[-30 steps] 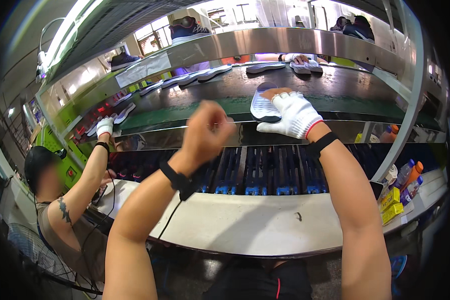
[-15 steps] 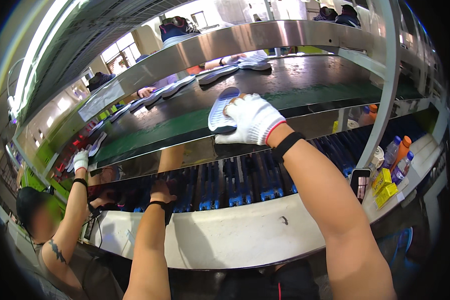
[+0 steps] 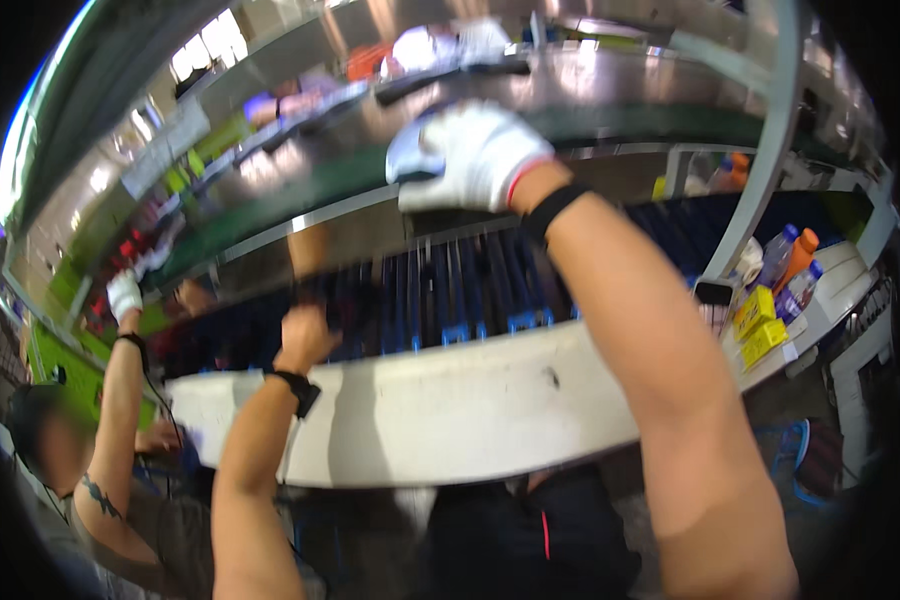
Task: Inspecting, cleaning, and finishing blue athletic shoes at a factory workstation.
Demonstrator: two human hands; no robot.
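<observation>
My right hand [image 3: 485,155], in a white glove, grips a pale shoe sole [image 3: 406,158] by its side at the front edge of the upper conveyor belt [image 3: 610,128]. The fingers close over the sole and hide its right part. My left hand [image 3: 308,338], bare with a black wristband, is over the near side of the lower conveyor [image 3: 430,290] with its dark slats and blue parts. Its fingers are blurred and partly hidden by the back of the hand. A row of soles [image 3: 320,112] lies on the far side of the upper belt.
At left a co-worker [image 3: 100,480] reaches a gloved hand [image 3: 124,292] to the belt. Other people's hands show beyond it. A grey post [image 3: 760,150] stands at right, near bottles [image 3: 800,257] and yellow boxes [image 3: 760,325]. A white ledge [image 3: 470,410] runs along the front.
The whole view has shifted and blurred, with the scene higher in the picture. My left hand has drawn back toward the white ledge. My right hand keeps hold of the sole.
</observation>
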